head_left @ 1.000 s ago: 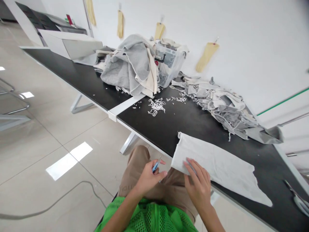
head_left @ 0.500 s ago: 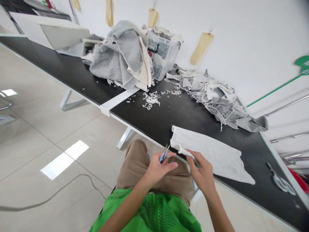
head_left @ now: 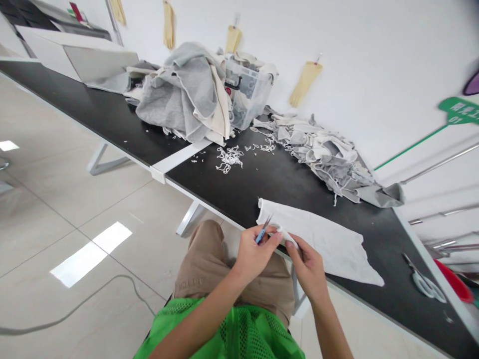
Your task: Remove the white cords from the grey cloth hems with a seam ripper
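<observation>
Snips [head_left: 263,233], small ones with a blue handle, sit clamped in the left hand [head_left: 254,254], blades pointing up and away, tips right at the near corner of the white cloth piece [head_left: 318,238]. That cloth lies flat on the black tabletop [head_left: 262,184] with its near edge hanging right at the tabletop's front lip. Right hand [head_left: 307,269] is pinching that same near edge, fingers closed on a little rolled bit of fabric just beside the blades. Both hands are basically touching each other over the person's lap, tan trousers and a green mesh vest below.

Going further out: a scatter of thin white trimmings [head_left: 228,158] sits mid-tabletop, well apart from the cloth. Behind those there's a big heap of grey and cream fabric [head_left: 190,94] leaning against a clear plastic bin [head_left: 249,94]. To the right of the bin, a long messy pile of grey cut pieces [head_left: 329,159] runs along the wall side. Far right, near the tabletop's end, a bigger pair of scissors [head_left: 424,280] with pale handles lies flat. Yellowish gloves [head_left: 304,84] hang on the white wall behind. A cable snakes across the shiny tiled floor at left.
</observation>
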A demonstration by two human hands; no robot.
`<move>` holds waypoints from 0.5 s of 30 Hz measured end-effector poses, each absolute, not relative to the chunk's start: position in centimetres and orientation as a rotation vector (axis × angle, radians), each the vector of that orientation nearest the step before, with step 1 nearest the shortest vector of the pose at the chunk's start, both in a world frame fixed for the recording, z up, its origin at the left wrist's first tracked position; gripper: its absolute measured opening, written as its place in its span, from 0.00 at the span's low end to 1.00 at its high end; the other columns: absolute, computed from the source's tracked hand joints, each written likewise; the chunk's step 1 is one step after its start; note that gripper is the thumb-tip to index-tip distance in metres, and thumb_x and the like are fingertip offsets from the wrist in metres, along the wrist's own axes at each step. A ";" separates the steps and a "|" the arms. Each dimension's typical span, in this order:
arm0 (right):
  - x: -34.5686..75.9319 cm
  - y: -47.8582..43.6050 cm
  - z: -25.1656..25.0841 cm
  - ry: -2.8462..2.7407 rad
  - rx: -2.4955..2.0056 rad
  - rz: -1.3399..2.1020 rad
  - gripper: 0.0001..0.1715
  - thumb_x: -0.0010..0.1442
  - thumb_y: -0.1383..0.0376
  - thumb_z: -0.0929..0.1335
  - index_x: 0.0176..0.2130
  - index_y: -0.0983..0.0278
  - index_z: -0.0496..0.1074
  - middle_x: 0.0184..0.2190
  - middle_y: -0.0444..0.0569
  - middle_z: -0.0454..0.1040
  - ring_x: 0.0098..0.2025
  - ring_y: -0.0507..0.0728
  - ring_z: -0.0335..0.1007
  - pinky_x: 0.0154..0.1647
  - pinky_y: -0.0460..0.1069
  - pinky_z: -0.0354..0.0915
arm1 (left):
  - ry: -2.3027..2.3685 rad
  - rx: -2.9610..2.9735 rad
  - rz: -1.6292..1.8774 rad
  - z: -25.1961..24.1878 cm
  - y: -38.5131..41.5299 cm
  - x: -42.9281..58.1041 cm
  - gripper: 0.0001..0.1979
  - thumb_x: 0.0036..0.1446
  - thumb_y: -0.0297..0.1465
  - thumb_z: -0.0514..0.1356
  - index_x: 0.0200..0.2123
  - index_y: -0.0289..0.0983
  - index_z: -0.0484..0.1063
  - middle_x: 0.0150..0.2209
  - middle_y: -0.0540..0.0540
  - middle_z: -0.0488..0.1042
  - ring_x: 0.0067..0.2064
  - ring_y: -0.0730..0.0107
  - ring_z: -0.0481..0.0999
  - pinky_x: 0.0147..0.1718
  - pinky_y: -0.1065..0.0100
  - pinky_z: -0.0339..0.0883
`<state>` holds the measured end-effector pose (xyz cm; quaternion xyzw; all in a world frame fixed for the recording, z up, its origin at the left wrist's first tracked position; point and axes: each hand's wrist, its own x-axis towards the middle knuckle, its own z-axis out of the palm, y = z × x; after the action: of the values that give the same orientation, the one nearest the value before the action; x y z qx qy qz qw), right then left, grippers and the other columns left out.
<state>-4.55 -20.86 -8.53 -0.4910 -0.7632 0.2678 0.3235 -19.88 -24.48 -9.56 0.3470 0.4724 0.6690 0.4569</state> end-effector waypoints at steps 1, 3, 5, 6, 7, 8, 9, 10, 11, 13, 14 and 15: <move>-4.6 -20.9 -8.5 -2.014 -1.282 0.688 0.18 0.63 0.55 0.66 0.47 0.59 0.77 0.45 0.50 0.80 0.47 0.63 0.77 0.51 0.57 0.71 | 1.164 0.862 1.657 -9.5 -24.4 -19.8 0.13 0.56 0.38 0.64 0.28 0.32 0.76 0.20 0.56 0.55 0.23 0.78 0.53 0.23 0.72 0.49; -4.7 -21.0 -8.4 -2.029 -1.264 0.599 0.17 0.61 0.56 0.68 0.47 0.59 0.76 0.44 0.50 0.80 0.46 0.62 0.77 0.49 0.57 0.72 | 1.170 0.868 1.668 -9.3 -24.3 -19.7 0.12 0.56 0.37 0.64 0.29 0.32 0.76 0.19 0.56 0.56 0.23 0.78 0.53 0.22 0.72 0.49; -5.0 -21.3 -8.4 -2.014 -1.206 0.424 0.17 0.59 0.58 0.69 0.48 0.59 0.75 0.44 0.51 0.79 0.45 0.63 0.77 0.47 0.57 0.73 | 1.171 0.871 1.670 -8.9 -24.4 -19.6 0.12 0.56 0.36 0.64 0.29 0.32 0.77 0.19 0.56 0.55 0.22 0.78 0.52 0.22 0.72 0.49; -5.2 -21.5 -8.4 -1.996 -1.159 0.326 0.17 0.58 0.60 0.70 0.48 0.58 0.75 0.44 0.51 0.79 0.45 0.62 0.76 0.47 0.57 0.72 | 1.170 0.873 1.668 -8.8 -24.4 -19.5 0.11 0.56 0.36 0.64 0.30 0.32 0.77 0.19 0.56 0.55 0.22 0.78 0.52 0.21 0.72 0.48; -5.4 -21.7 -8.3 -1.977 -1.109 0.241 0.17 0.58 0.62 0.71 0.48 0.58 0.74 0.43 0.52 0.79 0.45 0.62 0.76 0.48 0.58 0.72 | 1.171 0.876 1.667 -8.5 -24.5 -19.4 0.11 0.56 0.36 0.64 0.29 0.32 0.77 0.18 0.56 0.54 0.22 0.78 0.52 0.21 0.72 0.48; -5.6 -21.9 -8.2 -1.960 -1.059 0.175 0.18 0.57 0.64 0.71 0.48 0.58 0.74 0.43 0.52 0.79 0.45 0.62 0.76 0.48 0.58 0.72 | 1.174 0.879 1.668 -8.3 -24.6 -19.2 0.11 0.56 0.35 0.64 0.29 0.32 0.77 0.18 0.56 0.54 0.22 0.78 0.52 0.21 0.72 0.48; -5.9 -22.1 -8.1 -1.947 -1.020 0.126 0.18 0.57 0.65 0.71 0.48 0.58 0.74 0.42 0.52 0.79 0.44 0.62 0.76 0.48 0.57 0.72 | 1.179 0.882 1.673 -8.1 -24.6 -19.0 0.10 0.56 0.35 0.65 0.29 0.33 0.77 0.18 0.56 0.54 0.22 0.78 0.52 0.20 0.72 0.48; -6.1 -22.3 -8.0 -1.939 -0.996 0.096 0.18 0.57 0.67 0.71 0.49 0.57 0.75 0.42 0.52 0.79 0.44 0.62 0.76 0.47 0.57 0.72 | 1.185 0.885 1.682 -8.0 -24.7 -18.8 0.09 0.55 0.34 0.65 0.29 0.33 0.77 0.18 0.56 0.54 0.22 0.78 0.52 0.20 0.72 0.49; -6.2 -22.5 -7.9 -1.936 -0.985 0.081 0.18 0.57 0.67 0.71 0.49 0.57 0.75 0.41 0.52 0.79 0.43 0.61 0.77 0.45 0.56 0.72 | 1.191 0.883 1.690 -7.8 -24.8 -18.6 0.09 0.55 0.33 0.65 0.29 0.33 0.77 0.18 0.56 0.55 0.22 0.78 0.52 0.20 0.72 0.49; -6.4 -22.7 -8.0 -1.928 -1.006 0.083 0.16 0.59 0.67 0.69 0.48 0.57 0.76 0.40 0.52 0.80 0.41 0.61 0.77 0.43 0.55 0.73 | 1.188 0.878 1.688 -7.6 -25.0 -18.3 0.08 0.55 0.34 0.65 0.29 0.33 0.77 0.18 0.56 0.56 0.22 0.78 0.52 0.20 0.73 0.48; -6.3 -22.7 -8.1 -1.916 -1.043 0.101 0.14 0.60 0.66 0.69 0.46 0.58 0.77 0.40 0.52 0.80 0.40 0.61 0.78 0.42 0.55 0.73 | 1.174 0.881 1.675 -7.5 -25.1 -18.3 0.09 0.55 0.34 0.65 0.30 0.33 0.78 0.18 0.56 0.56 0.21 0.78 0.52 0.20 0.73 0.48; -6.2 -22.7 -8.3 -1.890 -1.095 0.134 0.13 0.61 0.65 0.69 0.45 0.58 0.77 0.40 0.52 0.80 0.40 0.61 0.78 0.42 0.54 0.73 | 1.153 0.885 1.660 -7.5 -25.2 -18.2 0.09 0.55 0.35 0.65 0.31 0.33 0.79 0.18 0.56 0.56 0.21 0.78 0.52 0.19 0.73 0.48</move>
<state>-6.24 -22.66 -8.34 -0.4444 -0.7675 0.0543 0.4587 -18.23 -25.21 -7.47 0.3580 0.4664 0.6715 0.4509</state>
